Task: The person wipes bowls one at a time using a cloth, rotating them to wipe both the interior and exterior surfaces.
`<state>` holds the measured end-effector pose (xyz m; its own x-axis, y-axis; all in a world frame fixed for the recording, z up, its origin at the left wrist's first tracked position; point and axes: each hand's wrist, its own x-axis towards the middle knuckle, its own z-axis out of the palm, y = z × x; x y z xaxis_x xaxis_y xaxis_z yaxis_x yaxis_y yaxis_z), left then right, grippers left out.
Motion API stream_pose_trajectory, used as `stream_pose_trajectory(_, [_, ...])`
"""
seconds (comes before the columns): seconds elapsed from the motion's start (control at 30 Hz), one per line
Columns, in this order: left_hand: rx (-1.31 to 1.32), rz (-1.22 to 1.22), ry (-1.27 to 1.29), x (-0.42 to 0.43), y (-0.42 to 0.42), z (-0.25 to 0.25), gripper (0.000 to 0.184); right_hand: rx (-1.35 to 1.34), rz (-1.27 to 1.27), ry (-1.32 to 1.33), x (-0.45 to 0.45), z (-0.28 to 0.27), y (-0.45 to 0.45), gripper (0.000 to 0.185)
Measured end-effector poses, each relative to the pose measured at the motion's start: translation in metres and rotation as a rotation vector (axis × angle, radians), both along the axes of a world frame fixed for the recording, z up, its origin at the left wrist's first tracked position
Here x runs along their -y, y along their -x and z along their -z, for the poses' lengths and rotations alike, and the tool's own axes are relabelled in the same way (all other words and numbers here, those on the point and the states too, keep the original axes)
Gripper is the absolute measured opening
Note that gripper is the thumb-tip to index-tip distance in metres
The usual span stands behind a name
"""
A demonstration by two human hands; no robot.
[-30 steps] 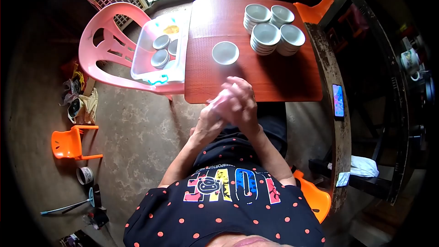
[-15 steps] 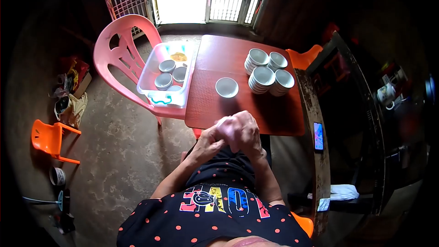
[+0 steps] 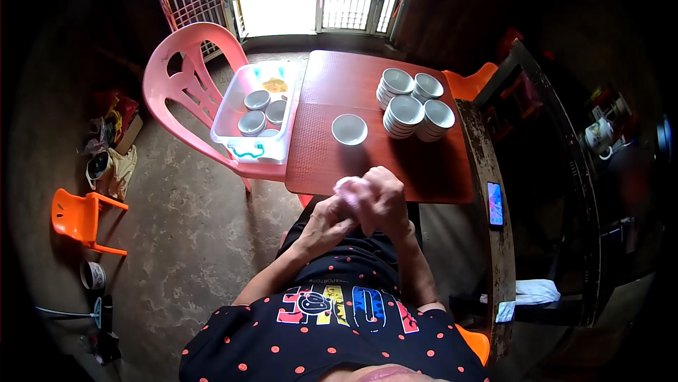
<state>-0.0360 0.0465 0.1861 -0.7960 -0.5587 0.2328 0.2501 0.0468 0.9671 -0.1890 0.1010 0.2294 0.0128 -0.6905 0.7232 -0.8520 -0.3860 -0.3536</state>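
Close in front of my body, just past the near edge of the red table (image 3: 311, 166), my two hands are together. Between them is a crumpled pale pink cloth (image 3: 349, 187); whether something lies inside it is hidden. My right hand (image 3: 386, 202) is closed round the cloth from the right. Fingers curled, my left hand (image 3: 325, 223) grips it from the lower left. One white bowl (image 3: 349, 130) stands upright by itself on the table, beyond my hands. To its right are several stacks of white bowls (image 3: 405, 115).
On a pink chair (image 3: 159, 78) left of the table sits a clear plastic box (image 3: 224, 117) with several bowls in it. A phone (image 3: 495, 205) lies on the wooden bench (image 3: 503, 262) at right. An orange stool (image 3: 74, 218) stands on the floor at far left.
Both hands stay together on the cloth, which has shifted slightly in their grip. The bowls look unmoved, and the view has tilted a little.
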Motion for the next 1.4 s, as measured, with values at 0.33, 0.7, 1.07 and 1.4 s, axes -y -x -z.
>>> stream_pose_trajectory(0.33, [0.046,0.096,-0.271,0.015,0.008,0.024,0.021,0.615,0.022,-0.198,-0.007,0.027,0.002,0.026])
stream_pose_trajectory(0.7, [-0.301,0.039,-0.568,0.011,0.016,0.032,0.016,1.011,0.05,0.077,0.001,0.072,-0.03,0.054])
stream_pose_trajectory(1.07, [-0.101,0.048,-0.331,0.015,0.005,0.023,0.024,0.266,0.252,0.281,0.006,0.076,0.003,0.049])
stream_pose_trajectory(1.4, [-0.089,0.236,-0.419,0.019,0.003,0.019,0.038,0.949,-0.094,-0.461,0.009,0.036,0.021,0.025])
